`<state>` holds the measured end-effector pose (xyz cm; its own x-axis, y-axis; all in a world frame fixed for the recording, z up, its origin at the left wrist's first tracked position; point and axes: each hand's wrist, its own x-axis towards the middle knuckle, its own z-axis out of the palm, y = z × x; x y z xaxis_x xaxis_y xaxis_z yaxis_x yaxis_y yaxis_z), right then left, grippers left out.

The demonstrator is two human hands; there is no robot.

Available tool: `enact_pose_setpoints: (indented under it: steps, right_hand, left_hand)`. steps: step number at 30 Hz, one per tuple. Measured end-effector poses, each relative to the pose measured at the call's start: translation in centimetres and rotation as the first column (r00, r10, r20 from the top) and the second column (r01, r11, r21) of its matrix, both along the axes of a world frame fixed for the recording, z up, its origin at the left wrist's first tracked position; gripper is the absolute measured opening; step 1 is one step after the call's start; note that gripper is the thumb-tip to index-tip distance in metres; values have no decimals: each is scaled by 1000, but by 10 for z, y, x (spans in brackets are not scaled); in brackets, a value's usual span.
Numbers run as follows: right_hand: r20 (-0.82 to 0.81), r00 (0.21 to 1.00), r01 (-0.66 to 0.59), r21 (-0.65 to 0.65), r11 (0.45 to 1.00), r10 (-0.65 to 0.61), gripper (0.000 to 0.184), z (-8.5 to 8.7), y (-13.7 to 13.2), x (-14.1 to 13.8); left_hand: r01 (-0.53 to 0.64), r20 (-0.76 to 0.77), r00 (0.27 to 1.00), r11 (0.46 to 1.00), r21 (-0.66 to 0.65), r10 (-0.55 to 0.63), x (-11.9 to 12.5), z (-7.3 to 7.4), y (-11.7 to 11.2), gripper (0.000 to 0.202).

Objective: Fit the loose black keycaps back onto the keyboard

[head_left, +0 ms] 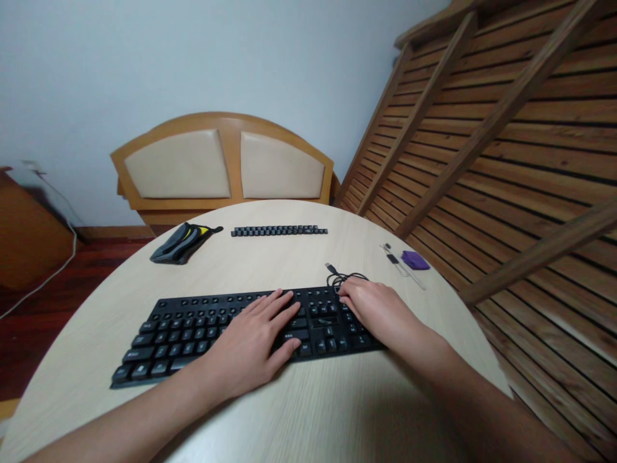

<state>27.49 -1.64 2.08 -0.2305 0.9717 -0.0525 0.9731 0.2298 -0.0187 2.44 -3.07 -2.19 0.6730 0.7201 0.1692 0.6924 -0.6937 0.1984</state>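
A black computer keyboard (193,341) lies on the table in front of me; its upper rows show bare switch posts where keycaps are off. My left hand (258,337) rests on its middle-right part, palm down, fingers spread. Over the top of the number pad, my right hand (371,305) is curled with thumb and fingers together; what they grip, if anything, is hidden. Behind that hand lies a coiled black USB cable (332,270). Farther back, loose black keycaps (279,231) stand in neat rows.
The pale round table (308,411) holds folded grey-and-yellow cloths (180,244) at left. A purple cloth (415,260) and a thin tool with a black part (393,258) lie at right. Behind are a headboard (234,161) and a leaning slatted wooden frame (482,148).
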Motion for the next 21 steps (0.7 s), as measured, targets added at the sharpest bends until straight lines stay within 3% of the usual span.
enact_pose_setpoints:
  steps: [5, 9, 21]
  right_hand:
    - [-125, 989, -69, 45, 997, 74, 15, -1, 7, 25]
    - [-196, 979, -33, 100, 994, 52, 24, -3, 29, 30]
    - [-138, 972, 203, 92, 975, -189, 48, -31, 177, 29]
  left_hand:
    - [13, 8, 1000, 1000, 2, -13, 0, -7, 2, 60]
    - [24, 15, 1000, 1000, 15, -25, 0, -9, 3, 59]
    - [45, 21, 999, 999, 10, -45, -2, -10, 8, 59]
